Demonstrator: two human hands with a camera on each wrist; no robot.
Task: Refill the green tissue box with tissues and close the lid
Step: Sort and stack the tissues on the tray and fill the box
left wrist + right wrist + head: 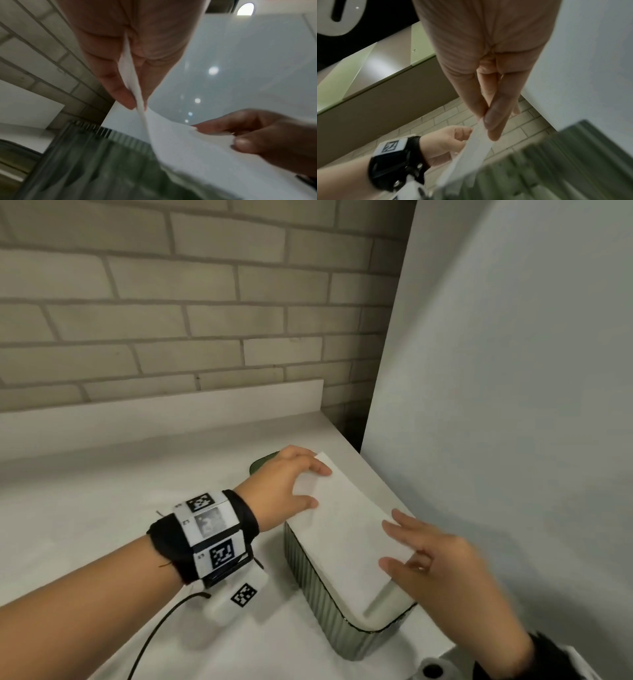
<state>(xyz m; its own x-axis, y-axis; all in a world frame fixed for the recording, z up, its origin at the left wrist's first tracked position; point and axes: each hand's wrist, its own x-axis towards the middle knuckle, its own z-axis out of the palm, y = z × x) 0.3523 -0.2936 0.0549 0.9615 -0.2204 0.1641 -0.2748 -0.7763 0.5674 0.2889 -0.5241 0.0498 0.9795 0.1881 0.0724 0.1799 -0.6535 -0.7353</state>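
A ribbed green tissue box stands open on the white counter, near its right edge. A white tissue sheet is stretched flat over the box's open top. My left hand pinches the sheet's far end between thumb and fingers. My right hand pinches the near end between thumb and fingers. More white tissue fills the box under the sheet. A dark green rounded piece, possibly the lid, lies behind my left hand, mostly hidden.
A tall pale panel rises right beside the box. A brick wall backs the counter. A white tagged block with a black cable lies left of the box. A white roll shows at the bottom edge.
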